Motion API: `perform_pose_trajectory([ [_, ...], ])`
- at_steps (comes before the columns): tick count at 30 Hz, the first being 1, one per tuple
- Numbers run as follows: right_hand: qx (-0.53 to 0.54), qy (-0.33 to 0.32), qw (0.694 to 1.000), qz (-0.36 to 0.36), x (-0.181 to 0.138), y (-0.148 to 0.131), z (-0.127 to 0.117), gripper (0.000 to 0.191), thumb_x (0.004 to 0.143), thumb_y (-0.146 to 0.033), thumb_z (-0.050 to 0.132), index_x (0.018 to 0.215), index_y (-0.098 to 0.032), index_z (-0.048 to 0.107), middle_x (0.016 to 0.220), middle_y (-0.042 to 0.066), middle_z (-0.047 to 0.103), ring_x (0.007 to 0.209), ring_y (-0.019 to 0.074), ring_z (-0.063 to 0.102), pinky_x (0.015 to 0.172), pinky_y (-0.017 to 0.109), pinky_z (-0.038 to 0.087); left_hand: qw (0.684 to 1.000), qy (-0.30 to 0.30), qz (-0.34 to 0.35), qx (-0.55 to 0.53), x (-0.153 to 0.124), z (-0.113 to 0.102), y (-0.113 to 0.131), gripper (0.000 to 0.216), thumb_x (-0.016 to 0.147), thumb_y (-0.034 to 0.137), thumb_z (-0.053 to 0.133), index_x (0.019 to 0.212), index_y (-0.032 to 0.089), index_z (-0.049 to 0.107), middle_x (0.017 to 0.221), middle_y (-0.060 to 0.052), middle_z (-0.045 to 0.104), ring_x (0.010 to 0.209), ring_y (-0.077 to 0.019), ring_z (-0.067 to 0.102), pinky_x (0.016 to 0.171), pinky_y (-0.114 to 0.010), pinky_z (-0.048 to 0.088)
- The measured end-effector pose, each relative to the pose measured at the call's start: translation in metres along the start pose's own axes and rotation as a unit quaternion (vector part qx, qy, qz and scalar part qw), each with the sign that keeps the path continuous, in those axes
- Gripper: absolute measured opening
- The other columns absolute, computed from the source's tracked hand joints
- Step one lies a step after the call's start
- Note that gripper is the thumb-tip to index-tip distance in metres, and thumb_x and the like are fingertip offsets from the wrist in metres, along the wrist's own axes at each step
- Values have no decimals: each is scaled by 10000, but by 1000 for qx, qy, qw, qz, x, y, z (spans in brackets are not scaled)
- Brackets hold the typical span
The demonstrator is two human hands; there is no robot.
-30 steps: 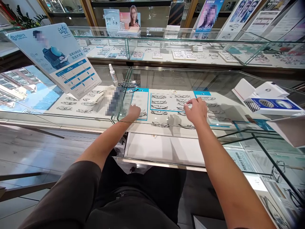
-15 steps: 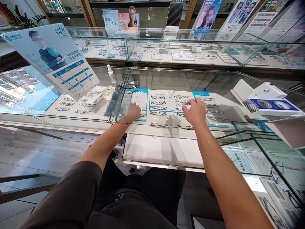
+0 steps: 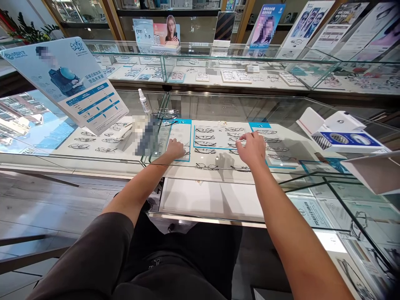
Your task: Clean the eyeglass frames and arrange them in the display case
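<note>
Right hand [image 3: 252, 149] fingertips together on eyeglass frame [image 3: 233, 140], long axis left-right; left hand [image 3: 175, 148] loose, pressing tray [image 3: 187, 129].

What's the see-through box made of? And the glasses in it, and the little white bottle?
Display case: clear polished glass, it seems; you can see through it, its edges look greenish, and it shows reflections.
Eyeglass frames: thin dark rims, metal or plastic; too small to tell.
Spray bottle: probably matte white plastic, since it is opaque.
</note>
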State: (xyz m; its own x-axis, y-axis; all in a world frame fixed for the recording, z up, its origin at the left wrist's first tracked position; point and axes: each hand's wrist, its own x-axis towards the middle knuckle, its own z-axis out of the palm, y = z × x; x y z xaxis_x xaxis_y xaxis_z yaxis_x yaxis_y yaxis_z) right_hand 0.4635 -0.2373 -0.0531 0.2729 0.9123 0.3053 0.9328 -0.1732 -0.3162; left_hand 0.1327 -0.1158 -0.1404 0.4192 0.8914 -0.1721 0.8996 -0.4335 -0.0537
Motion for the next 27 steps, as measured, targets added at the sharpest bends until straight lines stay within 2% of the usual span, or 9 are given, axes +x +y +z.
perform_pose_trajectory([
  [4,-6,-5,1000,2,-1,-3,-2,259,1008,-384,523,1124,-203,668,1313,203,617,1253,403,515,1037,552,424,1000,14,-21,-14,0,1,1,433,1015,279,480,1362,113,678,1343,-240,738,1333,-400,553,1130,-531,362],
  [9,-10,-11,1000,11,-2,-7,-5,261,1016,-385,519,1133,-205,667,1329,201,622,1248,396,526,1026,542,431,999,21,-43,-19,8,1,2,429,953,160,540,1366,98,637,1214,-259,749,1305,-403,585,1115,-521,373],
  [16,-6,-2,1000,3,-2,-7,-5,237,1006,-364,526,1109,-205,669,1313,205,640,1215,394,545,998,536,440,999,4,-50,-16,16,1,2,472,867,132,661,1335,147,605,1063,-208,748,1284,-388,603,1079,-493,389],
  [21,-4,9,1000,2,-2,-6,-2,232,1007,-372,526,1098,-215,670,1302,199,642,1205,393,543,989,534,441,998,10,-54,-7,19,0,2,515,868,111,667,1373,146,579,1051,-205,754,1293,-383,614,1098,-495,389],
  [27,0,10,1000,4,-1,-5,-2,225,1004,-378,533,1086,-222,673,1297,196,643,1200,395,541,977,532,444,997,34,-60,22,19,-5,2,513,877,94,632,1387,114,578,1127,-236,766,1349,-391,577,1125,-485,364],
])
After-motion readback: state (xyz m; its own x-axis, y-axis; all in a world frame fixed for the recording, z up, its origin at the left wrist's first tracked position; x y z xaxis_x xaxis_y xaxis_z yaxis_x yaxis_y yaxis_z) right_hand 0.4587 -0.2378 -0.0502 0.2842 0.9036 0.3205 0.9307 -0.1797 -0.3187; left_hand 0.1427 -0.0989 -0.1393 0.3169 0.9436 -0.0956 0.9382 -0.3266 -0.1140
